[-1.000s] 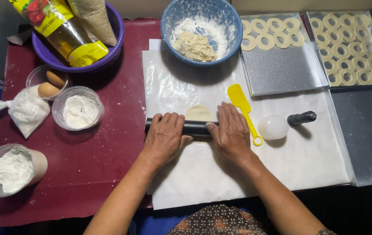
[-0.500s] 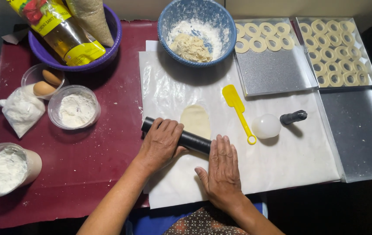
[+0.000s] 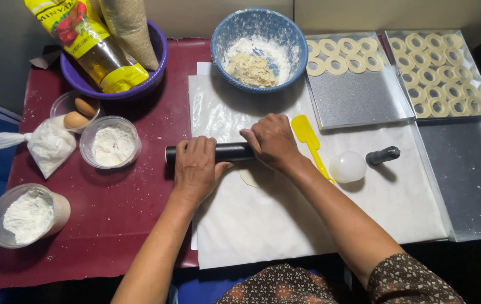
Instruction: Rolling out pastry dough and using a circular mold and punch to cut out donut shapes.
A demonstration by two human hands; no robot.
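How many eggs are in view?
2. Both brown eggs sit in the small clear bowl left of the rolling pin: one egg upper right, the other lower left. More could be hidden beneath.

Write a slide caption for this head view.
Both hands, left hand and right hand, press a black rolling pin over dough.
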